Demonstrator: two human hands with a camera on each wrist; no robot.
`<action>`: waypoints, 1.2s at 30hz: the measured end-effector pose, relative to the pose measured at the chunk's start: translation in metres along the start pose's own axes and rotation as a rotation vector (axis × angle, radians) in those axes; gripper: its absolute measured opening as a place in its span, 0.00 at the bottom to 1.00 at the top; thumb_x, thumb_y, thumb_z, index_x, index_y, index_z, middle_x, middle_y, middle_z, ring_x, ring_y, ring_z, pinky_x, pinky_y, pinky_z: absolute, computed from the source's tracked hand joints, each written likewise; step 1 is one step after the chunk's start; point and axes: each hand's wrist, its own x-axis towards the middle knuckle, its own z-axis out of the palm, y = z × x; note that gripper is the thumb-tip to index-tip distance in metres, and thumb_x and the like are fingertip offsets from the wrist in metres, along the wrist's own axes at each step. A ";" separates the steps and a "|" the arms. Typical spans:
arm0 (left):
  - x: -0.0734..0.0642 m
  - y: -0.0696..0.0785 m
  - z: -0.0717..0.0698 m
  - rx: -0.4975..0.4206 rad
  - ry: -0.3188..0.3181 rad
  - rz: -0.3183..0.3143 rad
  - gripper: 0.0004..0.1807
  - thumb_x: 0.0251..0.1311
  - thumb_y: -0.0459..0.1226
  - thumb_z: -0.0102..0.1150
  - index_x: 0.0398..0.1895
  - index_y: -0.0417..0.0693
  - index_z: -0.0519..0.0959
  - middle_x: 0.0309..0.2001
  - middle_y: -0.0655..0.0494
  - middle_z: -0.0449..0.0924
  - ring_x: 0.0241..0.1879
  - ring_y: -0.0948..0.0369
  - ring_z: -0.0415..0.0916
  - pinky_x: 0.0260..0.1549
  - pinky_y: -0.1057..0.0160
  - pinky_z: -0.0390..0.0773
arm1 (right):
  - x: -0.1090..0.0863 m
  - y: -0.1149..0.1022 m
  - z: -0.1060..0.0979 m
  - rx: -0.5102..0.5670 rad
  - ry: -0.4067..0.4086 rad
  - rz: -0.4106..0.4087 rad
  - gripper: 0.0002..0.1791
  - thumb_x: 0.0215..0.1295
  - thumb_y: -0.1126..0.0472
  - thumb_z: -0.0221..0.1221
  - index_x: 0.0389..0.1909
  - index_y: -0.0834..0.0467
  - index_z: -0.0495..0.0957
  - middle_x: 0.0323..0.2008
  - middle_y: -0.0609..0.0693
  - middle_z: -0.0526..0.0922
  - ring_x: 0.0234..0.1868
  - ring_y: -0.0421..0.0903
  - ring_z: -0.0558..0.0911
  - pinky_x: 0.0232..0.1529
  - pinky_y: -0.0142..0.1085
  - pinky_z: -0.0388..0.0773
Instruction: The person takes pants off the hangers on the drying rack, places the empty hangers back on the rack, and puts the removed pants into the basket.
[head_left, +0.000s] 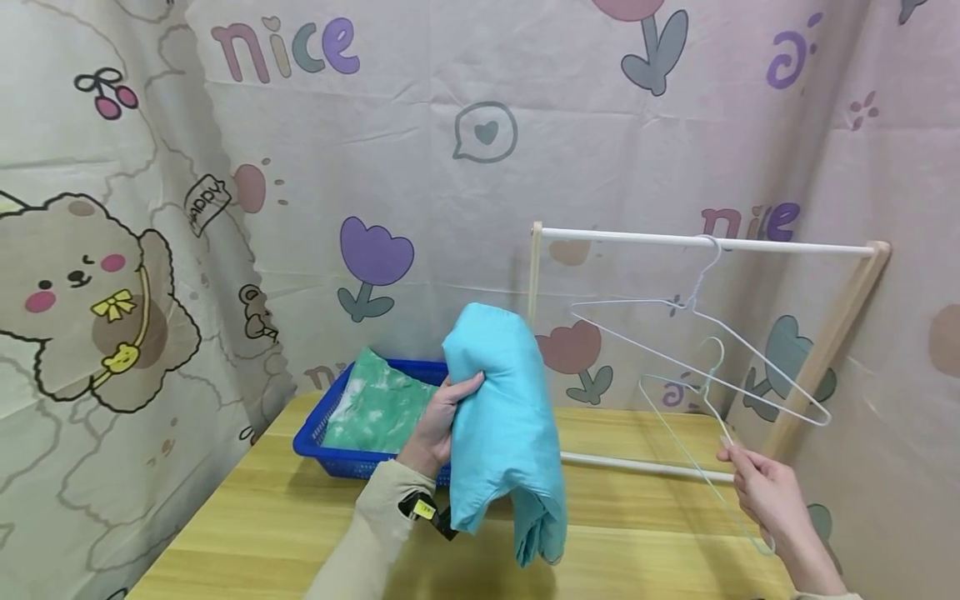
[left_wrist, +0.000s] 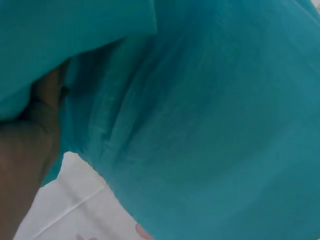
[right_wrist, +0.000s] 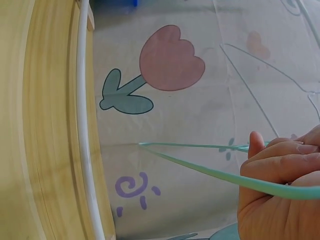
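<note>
My left hand (head_left: 437, 421) holds up a folded bright blue cloth (head_left: 506, 408), thumb across its front and the other fingers hidden in the folds. In the left wrist view the cloth (left_wrist: 200, 130) fills most of the picture, with the hand (left_wrist: 37, 130) tucked under a fold. My right hand (head_left: 768, 492) pinches one arm of a pale green wire hanger (head_left: 678, 437), its hook pointing up. From the right wrist, this hanger (right_wrist: 210, 172) runs out past the curled fingers of the hand (right_wrist: 282, 175). The cloth and the hanger are apart.
A white-barred rack with wooden posts (head_left: 832, 350) stands at the right, and a pale lilac hanger (head_left: 757, 354) hangs from its top bar. At the back left of the wooden table (head_left: 247, 508), a blue basket (head_left: 345, 461) contains a green-and-white cloth (head_left: 378, 408).
</note>
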 end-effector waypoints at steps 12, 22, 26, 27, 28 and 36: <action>-0.006 0.018 -0.016 0.013 0.093 0.017 0.14 0.73 0.38 0.44 0.57 0.60 0.60 0.57 0.61 0.67 0.59 0.66 0.70 0.61 0.66 0.71 | -0.001 0.002 0.000 -0.038 0.026 -0.012 0.16 0.76 0.48 0.47 0.28 0.38 0.79 0.13 0.38 0.65 0.09 0.31 0.60 0.11 0.45 0.52; -0.009 0.043 -0.022 0.020 0.104 0.056 0.13 0.75 0.39 0.43 0.57 0.59 0.58 0.56 0.62 0.68 0.59 0.67 0.70 0.62 0.67 0.71 | -0.002 0.003 0.001 -0.011 0.036 -0.021 0.17 0.76 0.49 0.48 0.27 0.39 0.79 0.11 0.37 0.63 0.09 0.31 0.59 0.14 0.48 0.49; -0.010 0.058 -0.022 0.001 0.102 0.096 0.16 0.75 0.39 0.43 0.61 0.59 0.56 0.62 0.61 0.64 0.63 0.66 0.67 0.65 0.67 0.68 | -0.002 0.002 0.002 -0.015 0.029 -0.030 0.17 0.77 0.50 0.47 0.28 0.39 0.79 0.11 0.37 0.63 0.08 0.30 0.58 0.12 0.47 0.49; -0.010 0.062 -0.022 -0.002 0.093 0.105 0.18 0.75 0.39 0.42 0.63 0.60 0.55 0.63 0.61 0.62 0.64 0.67 0.66 0.65 0.67 0.67 | -0.002 0.001 0.002 -0.014 0.026 -0.029 0.16 0.77 0.50 0.47 0.28 0.40 0.79 0.11 0.37 0.63 0.08 0.30 0.58 0.12 0.47 0.49; -0.010 0.065 -0.023 -0.005 0.084 0.114 0.18 0.75 0.39 0.42 0.64 0.60 0.55 0.64 0.61 0.61 0.64 0.67 0.65 0.65 0.67 0.67 | -0.001 0.001 0.002 -0.017 0.024 -0.026 0.16 0.77 0.50 0.47 0.28 0.39 0.78 0.11 0.37 0.62 0.08 0.30 0.58 0.12 0.46 0.49; 0.003 0.088 -0.031 -0.038 0.085 0.103 0.24 0.75 0.42 0.44 0.68 0.59 0.49 0.65 0.63 0.59 0.66 0.67 0.63 0.63 0.69 0.69 | -0.001 -0.001 0.003 -0.037 0.022 -0.003 0.17 0.77 0.49 0.46 0.28 0.36 0.78 0.11 0.37 0.63 0.09 0.31 0.58 0.12 0.47 0.51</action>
